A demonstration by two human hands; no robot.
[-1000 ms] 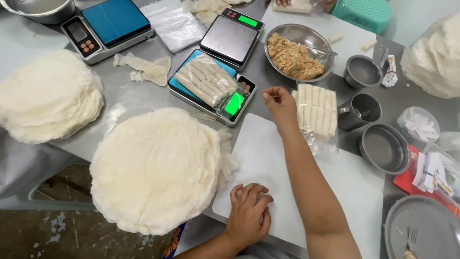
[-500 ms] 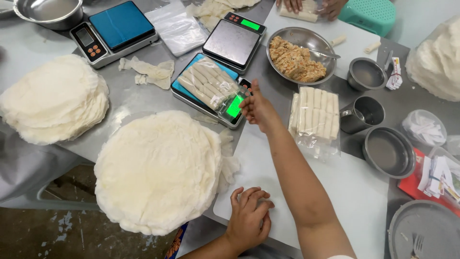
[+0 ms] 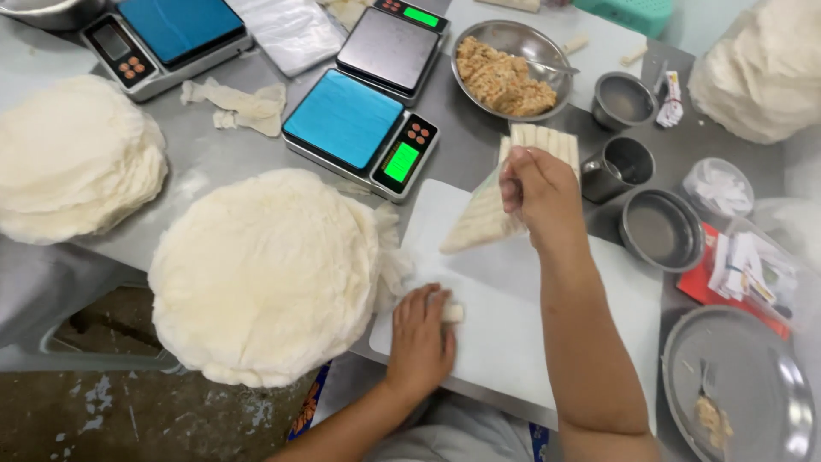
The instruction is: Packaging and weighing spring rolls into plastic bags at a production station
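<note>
Head | right hand (image 3: 537,190) lifts bag of rolls (image 3: 483,218) (tilted) | left hand (image 3: 421,332) flat on board (image 3: 513,334)

Surface (image 3: 256,145): brushed metal, dull sheen. Board (image 3: 505,325): matt white plastic. Wrapper stack (image 3: 265,274): rough, floury (paper-thin). Bowls (image 3: 660,229): polished steel.

right hand (image 3: 540,190): holds bag of rolls (image 3: 481,221) | left hand (image 3: 419,335): flat on white board (image 3: 513,338)
</note>
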